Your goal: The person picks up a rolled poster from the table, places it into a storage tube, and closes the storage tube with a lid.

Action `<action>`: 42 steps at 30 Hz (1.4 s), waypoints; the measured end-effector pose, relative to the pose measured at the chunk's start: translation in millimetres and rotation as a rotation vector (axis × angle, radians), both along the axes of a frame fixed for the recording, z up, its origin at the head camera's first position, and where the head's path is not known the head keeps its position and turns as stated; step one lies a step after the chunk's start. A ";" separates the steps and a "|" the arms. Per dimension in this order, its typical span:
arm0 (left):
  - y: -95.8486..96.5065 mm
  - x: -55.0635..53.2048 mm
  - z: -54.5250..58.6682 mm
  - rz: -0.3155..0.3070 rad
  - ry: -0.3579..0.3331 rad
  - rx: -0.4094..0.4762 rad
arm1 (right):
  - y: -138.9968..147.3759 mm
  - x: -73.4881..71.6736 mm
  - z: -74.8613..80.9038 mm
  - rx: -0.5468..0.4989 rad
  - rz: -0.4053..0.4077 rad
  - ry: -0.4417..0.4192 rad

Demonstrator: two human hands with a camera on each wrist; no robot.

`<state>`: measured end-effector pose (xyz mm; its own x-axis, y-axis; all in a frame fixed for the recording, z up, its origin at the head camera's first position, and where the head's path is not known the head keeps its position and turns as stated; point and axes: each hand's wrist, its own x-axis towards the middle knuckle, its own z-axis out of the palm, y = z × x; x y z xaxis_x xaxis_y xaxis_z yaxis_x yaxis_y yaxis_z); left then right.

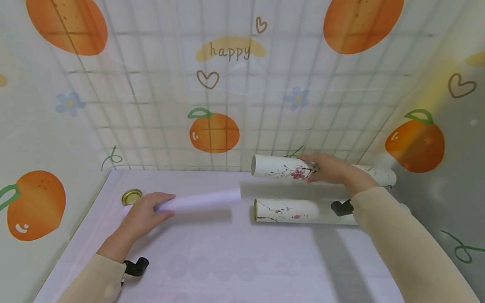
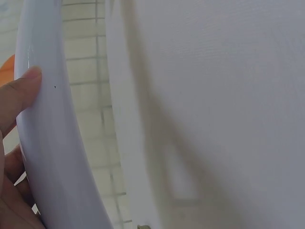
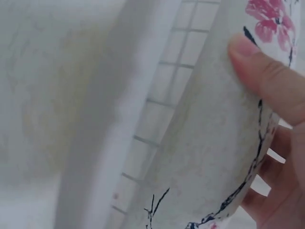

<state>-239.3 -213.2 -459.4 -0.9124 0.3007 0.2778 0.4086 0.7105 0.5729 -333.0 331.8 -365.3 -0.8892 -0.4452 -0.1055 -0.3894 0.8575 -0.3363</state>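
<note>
My left hand point(image 1: 145, 214) grips a smooth, pale rolled sheet point(image 1: 208, 199) near its left end. In the left wrist view the thumb presses on the glossy surface of the roll point(image 2: 52, 124), and the other fingers are partly hidden behind it. Farther right, my right hand point(image 1: 328, 169) holds a white cylindrical tube point(image 1: 279, 165) printed with pink blossoms and dark branches. The right wrist view has the thumb on this tube point(image 3: 205, 119) near a blossom. The tube's left end faces the roll's right end, with a gap between them.
A second blossom-printed tube point(image 1: 290, 210) with a gold-coloured rim lies nearer, partly behind the right sleeve. Beyond the left hand rests a round gold lid point(image 1: 131, 197). The pale tabletop point(image 1: 240, 278) meets a wire grid covered by orange-patterned cloth point(image 1: 248, 101) at the back.
</note>
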 end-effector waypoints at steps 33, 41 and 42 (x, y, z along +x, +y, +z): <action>-12.7 22.2 23.5 0.003 0.141 0.028 | 2.9 102.8 24.1 -0.113 0.176 0.361; -16.4 26.1 26.3 -0.022 0.235 0.033 | 4.3 119.0 7.5 -0.108 0.185 0.371; -16.6 26.6 26.7 -0.026 0.237 0.034 | 4.4 119.1 4.7 -0.121 0.204 0.370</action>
